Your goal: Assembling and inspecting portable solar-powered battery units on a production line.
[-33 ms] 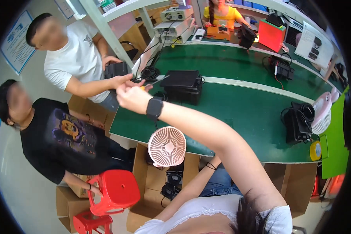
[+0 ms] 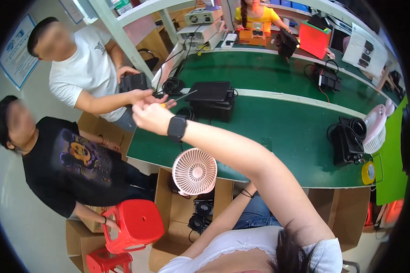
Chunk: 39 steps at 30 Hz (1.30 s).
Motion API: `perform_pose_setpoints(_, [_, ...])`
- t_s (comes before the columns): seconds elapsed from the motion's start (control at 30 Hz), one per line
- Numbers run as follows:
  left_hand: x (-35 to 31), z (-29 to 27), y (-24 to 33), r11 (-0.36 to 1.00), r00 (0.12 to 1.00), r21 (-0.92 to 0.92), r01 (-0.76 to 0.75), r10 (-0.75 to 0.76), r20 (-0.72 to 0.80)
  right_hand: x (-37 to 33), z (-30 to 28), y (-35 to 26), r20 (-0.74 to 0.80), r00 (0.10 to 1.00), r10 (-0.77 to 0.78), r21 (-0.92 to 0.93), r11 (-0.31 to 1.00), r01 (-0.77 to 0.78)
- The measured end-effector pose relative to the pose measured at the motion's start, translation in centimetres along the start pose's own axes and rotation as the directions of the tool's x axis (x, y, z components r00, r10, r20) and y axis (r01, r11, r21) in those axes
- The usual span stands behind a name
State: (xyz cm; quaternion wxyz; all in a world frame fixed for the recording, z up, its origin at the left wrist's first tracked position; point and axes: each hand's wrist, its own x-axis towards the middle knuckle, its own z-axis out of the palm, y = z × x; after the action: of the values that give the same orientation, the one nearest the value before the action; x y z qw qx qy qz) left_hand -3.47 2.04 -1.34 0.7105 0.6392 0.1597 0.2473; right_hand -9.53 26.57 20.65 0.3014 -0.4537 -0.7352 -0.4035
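Observation:
My right hand point(image 2: 149, 117), with a black watch at the wrist, reaches far left over the green table point(image 2: 278, 136). Its fingers are closed around a screwdriver point(image 2: 185, 96) with a yellow handle and a thin metal shaft pointing right. Right behind it is the open hand point(image 2: 143, 96) of a person in a white T-shirt, whose other hand holds a black box point(image 2: 133, 82). Beyond the shaft's tip sits a black box-shaped device point(image 2: 210, 101). My left forearm point(image 2: 232, 211) runs up from below; my right arm hides that hand.
A pink fan point(image 2: 195, 172) is at the table's near edge, above an open carton point(image 2: 173, 232) of black parts. A red stool point(image 2: 139, 223) and a person in black stand left. Black devices with cables point(image 2: 346, 141) and yellow tape point(image 2: 368, 174) lie right. Another person sits opposite.
My right hand and the screwdriver have shifted slightly left and down in the picture. More of the metal shaft shows now.

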Motion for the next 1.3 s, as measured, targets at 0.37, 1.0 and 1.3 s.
perform_pose_setpoints(0.37, [0.6,0.8,0.3,0.976,0.965,0.217,-0.009,0.065,-0.255,2.1,-0.8,-2.6,-0.043,0.993,0.113,0.301,0.949,-0.095])
perform_pose_setpoints(1.0, [1.7,0.5,-0.2,0.975,0.944,0.188,-0.120,0.170,-0.283,-31.0,-9.3,20.2,-0.063,0.337,0.940,0.173,0.342,-0.923])
perform_pose_setpoints(1.3, [2.0,0.3,0.7,0.971,0.958,0.228,-0.075,0.134,-0.255,-40.8,-5.8,31.0,-0.244,0.147,0.959,0.106,0.177,-0.978])
